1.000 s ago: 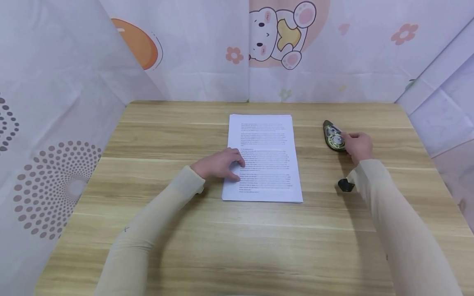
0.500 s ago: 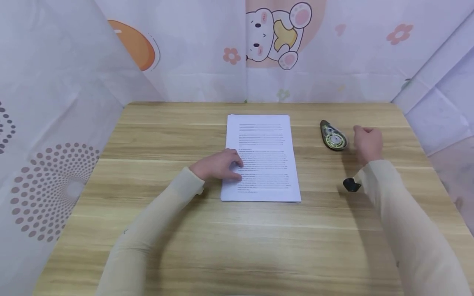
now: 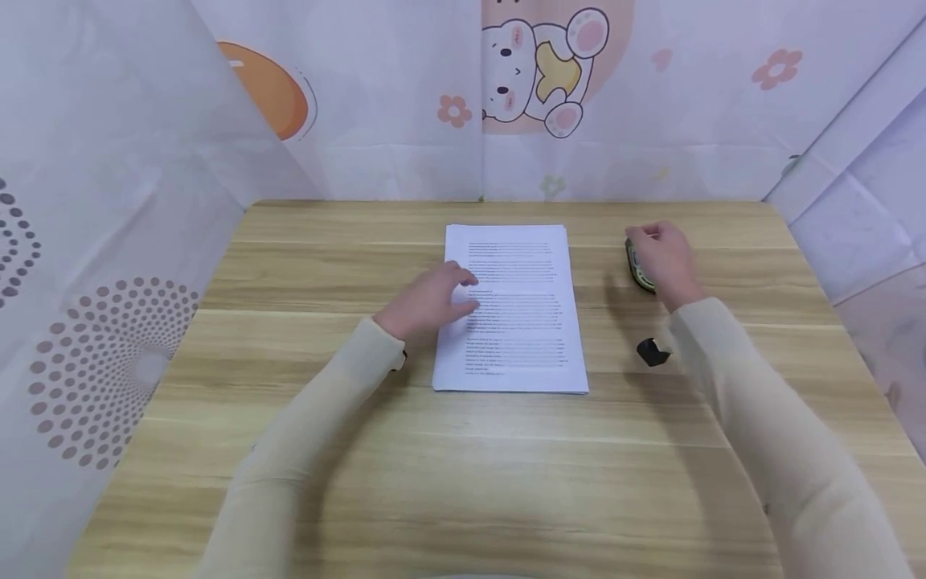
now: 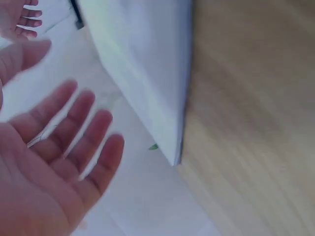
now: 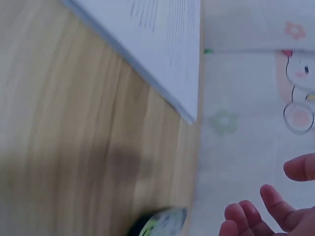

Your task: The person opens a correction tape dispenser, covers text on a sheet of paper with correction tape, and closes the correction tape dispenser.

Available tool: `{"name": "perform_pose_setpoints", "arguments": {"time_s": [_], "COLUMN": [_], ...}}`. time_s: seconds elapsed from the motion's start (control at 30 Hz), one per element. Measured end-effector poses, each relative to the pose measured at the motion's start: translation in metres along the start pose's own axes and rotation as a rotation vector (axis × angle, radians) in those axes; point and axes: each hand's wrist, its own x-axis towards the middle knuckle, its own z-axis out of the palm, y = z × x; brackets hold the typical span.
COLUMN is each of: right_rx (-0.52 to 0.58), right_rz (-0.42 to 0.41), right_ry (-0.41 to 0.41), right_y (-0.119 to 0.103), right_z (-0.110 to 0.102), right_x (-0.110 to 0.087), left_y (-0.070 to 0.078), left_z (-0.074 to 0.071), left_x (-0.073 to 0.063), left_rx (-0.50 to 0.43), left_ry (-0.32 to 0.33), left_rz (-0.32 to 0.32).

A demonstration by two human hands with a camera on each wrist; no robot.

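Note:
A stack of printed paper [image 3: 514, 346] lies on the wooden table, its sheets squared together. My left hand [image 3: 427, 299] is raised over the stack's left edge, fingers apart and bent a little. In the left wrist view this hand [image 4: 54, 162] holds nothing. My right hand [image 3: 667, 259] hovers to the right of the stack, partly covering a correction tape [image 3: 637, 269] on the table. The right wrist view shows the right hand [image 5: 275, 211] with loose fingers and thumb apart, nothing between them; the correction tape [image 5: 165, 223] lies below it.
The wooden table [image 3: 470, 482] ends at the back against a white curtain [image 3: 391, 96] with cartoon prints. A black wrist-worn piece [image 3: 653, 351] hangs under the right sleeve.
My right hand drew back right from the correction tape, then came left again above it. My left hand lifted and shifted away from me over the paper. The paper and correction tape stay put.

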Motion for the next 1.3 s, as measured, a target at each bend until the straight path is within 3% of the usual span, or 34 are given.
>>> {"name": "perform_pose_setpoints", "arguments": {"time_s": [0.3,0.57,0.73,1.0,1.3], "right_rx": [-0.089,-0.14,-0.239,-0.497,-0.641], "right_rz": [-0.113,-0.23,-0.32,-0.45,-0.389], "right_ry": [-0.041,-0.06,-0.041,0.036,-0.021], "right_y": [-0.037,-0.06,-0.069,-0.086,-0.088], "right_z": [0.029,0.045,0.053,0.061,0.062], "right_x": [-0.004,-0.008,-0.009,-0.006,-0.001], "left_y": [0.018,0.035,0.039,0.041,0.04], "left_z": [-0.02,-0.035,-0.038,-0.042,-0.041], "left_x": [0.023,0.048,0.06,0.073,0.076], "left_rx": [0.008,0.037,0.113,0.177,0.193], "left_ry": [0.237,0.339,0.363,0.32,0.297], "left_rz": [-0.127,-0.197,-0.238,-0.325,-0.358]}}
